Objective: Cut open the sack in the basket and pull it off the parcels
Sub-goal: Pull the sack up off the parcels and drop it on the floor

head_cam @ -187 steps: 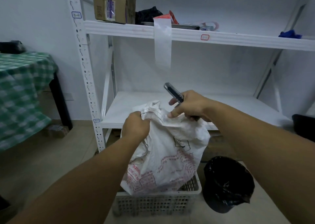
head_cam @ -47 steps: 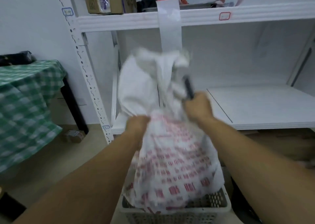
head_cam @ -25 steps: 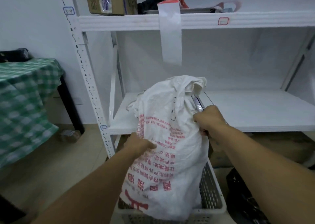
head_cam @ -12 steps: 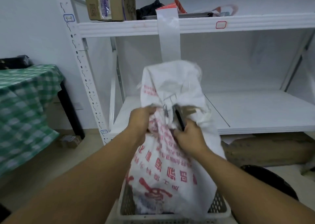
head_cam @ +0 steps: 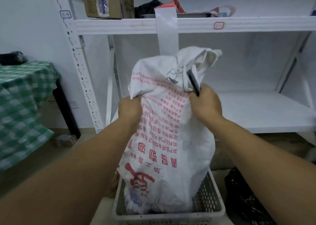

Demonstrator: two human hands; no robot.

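A white woven sack (head_cam: 171, 130) with red print stands upside down in a grey perforated basket (head_cam: 210, 206) on the floor. My left hand (head_cam: 130, 109) grips the sack's left side. On the right side my right hand (head_cam: 206, 105) clutches the fabric together with a dark utility knife (head_cam: 193, 82), which points up along the sack. The bunched end with loose thread (head_cam: 174, 72) stands above both hands. The sack hides any parcels.
A white metal shelving unit (head_cam: 256, 112) stands right behind the basket, with a cardboard box (head_cam: 106, 0) on its upper shelf. A table with a green checked cloth (head_cam: 22, 105) is at the left. A black bag (head_cam: 246, 200) lies right of the basket.
Both hands have moved apart along the sack, and the sack's top has swung to the right. The knife stays in my right hand throughout.
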